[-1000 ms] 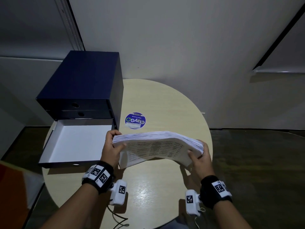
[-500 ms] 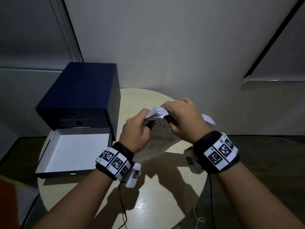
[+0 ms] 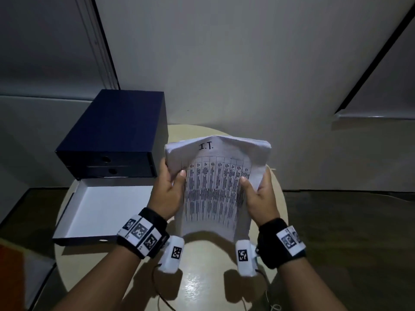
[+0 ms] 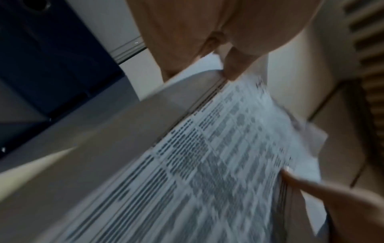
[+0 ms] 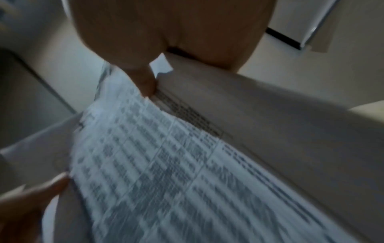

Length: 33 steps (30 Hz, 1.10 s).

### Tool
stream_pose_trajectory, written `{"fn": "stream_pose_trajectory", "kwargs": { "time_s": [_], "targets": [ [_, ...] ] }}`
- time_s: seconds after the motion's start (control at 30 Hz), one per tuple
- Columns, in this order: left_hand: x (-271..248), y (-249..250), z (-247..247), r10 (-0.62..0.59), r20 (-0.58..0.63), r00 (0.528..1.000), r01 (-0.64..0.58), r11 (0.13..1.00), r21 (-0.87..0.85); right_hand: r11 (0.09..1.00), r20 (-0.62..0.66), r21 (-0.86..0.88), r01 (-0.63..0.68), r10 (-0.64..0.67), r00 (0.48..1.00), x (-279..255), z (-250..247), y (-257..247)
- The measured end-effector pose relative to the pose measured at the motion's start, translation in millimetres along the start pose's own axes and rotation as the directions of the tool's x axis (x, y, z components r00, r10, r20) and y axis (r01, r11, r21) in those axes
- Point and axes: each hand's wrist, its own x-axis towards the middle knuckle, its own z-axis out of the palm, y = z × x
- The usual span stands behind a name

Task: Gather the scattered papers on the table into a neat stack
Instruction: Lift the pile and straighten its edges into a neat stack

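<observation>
A thick stack of printed papers (image 3: pixel 213 187) stands on end above the round table (image 3: pixel 202 286), its top sheet a table of dark rows headed "I.T.". My left hand (image 3: pixel 168 189) grips the stack's left edge, thumb on the front. My right hand (image 3: pixel 258 191) grips the right edge the same way. The sheets bow outward between the hands. Both wrist views are blurred: the printed sheet (image 4: pixel 218 164) fills the left wrist view, and the same sheet (image 5: pixel 166 172) fills the right wrist view.
A dark blue drawer box (image 3: pixel 116 135) stands at the table's back left, its lowest drawer (image 3: pixel 101 209) pulled out with a white inside. Grey walls rise behind the table. Dark floor lies to the right.
The stack was held flat a second ago, then turned between both hands; now it stands upright facing me, with one hand on each side edge.
</observation>
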Motion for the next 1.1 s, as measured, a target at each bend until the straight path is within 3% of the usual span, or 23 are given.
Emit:
{"fn": "stream_pose_trajectory", "kwargs": {
  "time_s": [0.1, 0.2, 0.4, 0.53, 0.67, 1.1],
  "targets": [
    [-12.6, -16.8, 3.9, -0.042, -0.024, 0.999, 0.044, 0.995, 0.086, 0.997, 0.028, 0.041, -0.065, 0.064, 0.998, -16.8, 12.2, 20.7],
    [-23.8, -32.7, 5.9, -0.102, -0.008, 0.995, 0.102, 0.992, 0.068, 0.993, 0.057, -0.021, -0.12, 0.121, 0.991, -29.6, 22.1, 38.5],
    [-17.2, -25.2, 2.0, -0.026, -0.053, 0.998, 0.029, 0.997, 0.065, 0.998, -0.083, 0.0, -0.062, 0.062, 0.995, -24.9, 22.1, 29.9],
    [1.3, -7.2, 6.2, 0.029, -0.138, 0.99, -0.031, 0.999, -0.013, 0.999, -0.25, 0.042, 0.002, 0.009, 0.968, -10.4, 27.4, 6.4],
    [15.7, -0.7, 12.1, -0.046, -0.235, 0.971, 0.038, 0.998, -0.041, 0.992, -0.36, 0.065, -0.104, 0.121, 0.925, 4.9, 33.0, -1.3],
    [23.0, -4.2, 13.1, -0.108, -0.273, 0.956, 0.089, 0.993, -0.082, 0.993, -0.357, 0.044, -0.111, 0.12, 0.926, 10.1, 30.0, 2.9]
  ]
}}
